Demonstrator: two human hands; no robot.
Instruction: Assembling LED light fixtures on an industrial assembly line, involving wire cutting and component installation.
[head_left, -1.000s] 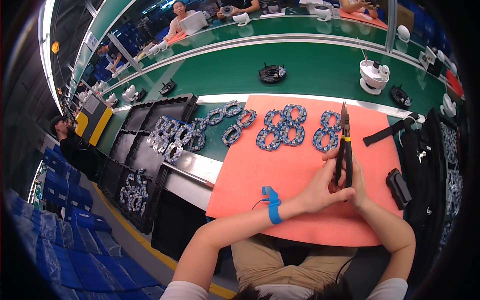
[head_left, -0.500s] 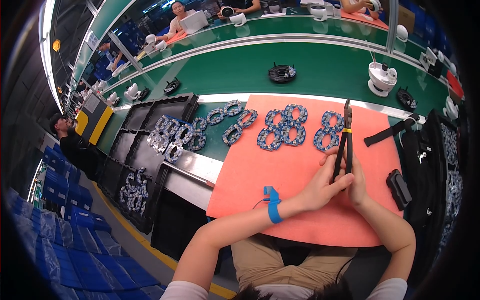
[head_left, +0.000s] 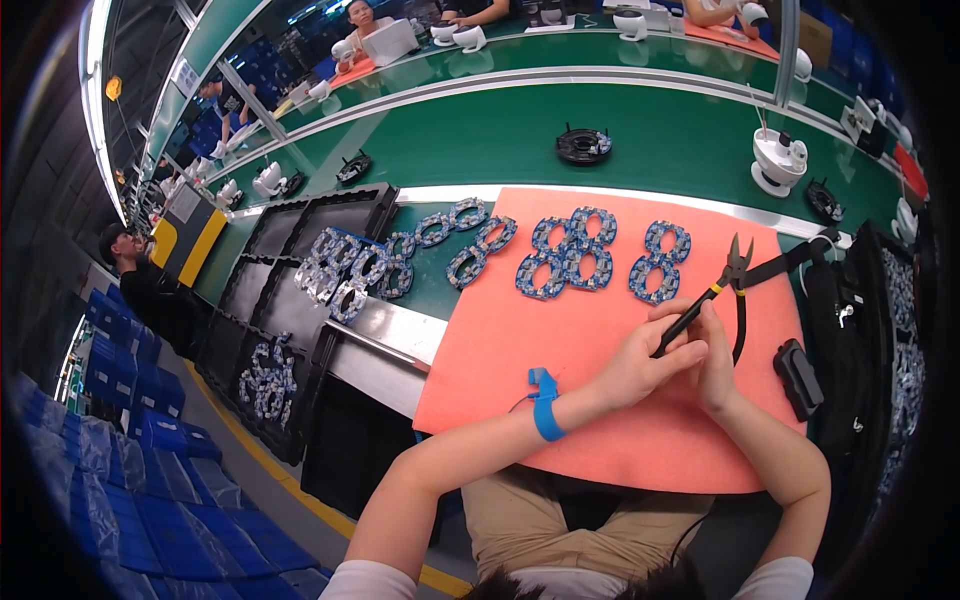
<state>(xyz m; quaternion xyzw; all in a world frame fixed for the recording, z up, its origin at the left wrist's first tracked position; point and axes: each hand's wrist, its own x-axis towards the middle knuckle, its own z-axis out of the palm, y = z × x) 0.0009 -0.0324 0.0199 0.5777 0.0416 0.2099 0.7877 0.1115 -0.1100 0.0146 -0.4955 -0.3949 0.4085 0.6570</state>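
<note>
Above the right part of the pink mat, my two hands meet around a pair of cutting pliers with black handles and yellow bands. My left hand closes on one handle. My right hand presses against it, fingers bent, between the spread handles; part of its grip is hidden. The jaws stand apart and point away to the upper right. Just beyond the hands lies a blue figure-eight circuit board. Further left on the mat are more joined ring-shaped boards. A blue wrist strap circles my left wrist.
More boards lie on the left, by a black divided tray. A black strap and a small black device lie on the right. Behind, a green conveyor carries black round parts and a white housing. People work beyond it.
The pliers have swung to the right, and their jaws and handles have spread apart. Parts on the conveyor have shifted slightly to the right. My forearms have hardly moved.
</note>
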